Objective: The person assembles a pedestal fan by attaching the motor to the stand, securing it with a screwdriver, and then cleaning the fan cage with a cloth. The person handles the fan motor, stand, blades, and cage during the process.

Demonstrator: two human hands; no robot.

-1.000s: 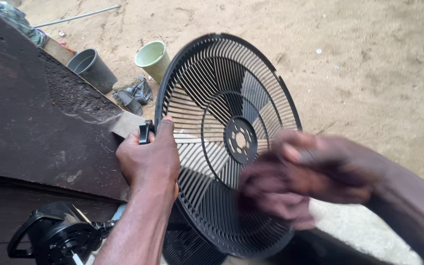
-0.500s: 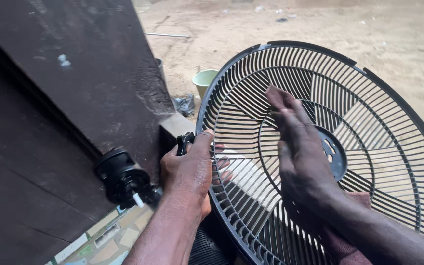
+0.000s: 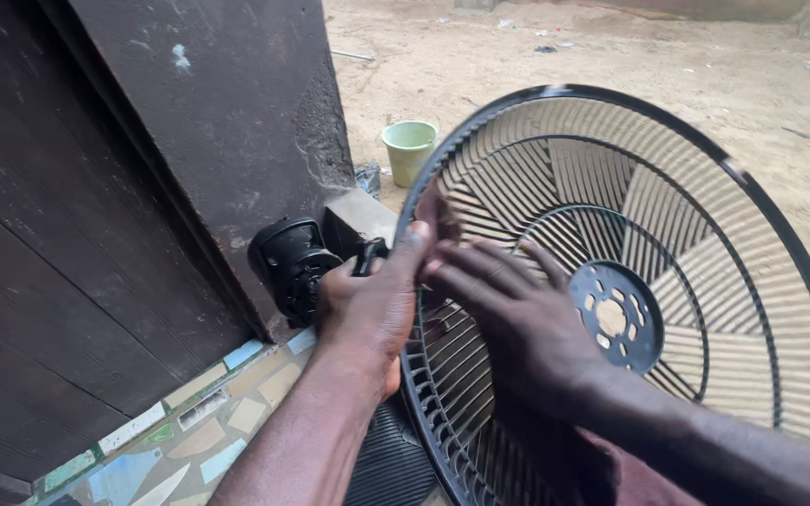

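A round black fan grille (image 3: 705, 187) with thin radial ribs and a perforated hub plate (image 3: 616, 317) stands tilted on edge in front of me. My left hand (image 3: 372, 300) grips its left rim, thumb on the front of the ribs. My right hand (image 3: 517, 323) lies flat on the ribs with fingers spread toward the left rim, touching the left hand's thumb. A black fan motor housing (image 3: 291, 265) sits just left of the left hand.
A dark wooden panel (image 3: 142, 169) fills the left. A pale green cup (image 3: 410, 148) stands on the sandy ground beyond the grille. A mosaic-tiled surface (image 3: 189, 431) lies below the panel. Another ribbed black part (image 3: 391, 464) lies under the grille's lower edge.
The view has moved closer and the grille has swung right. My right hand has slid from the middle of the ribs toward the left rim. My left hand keeps its grip.
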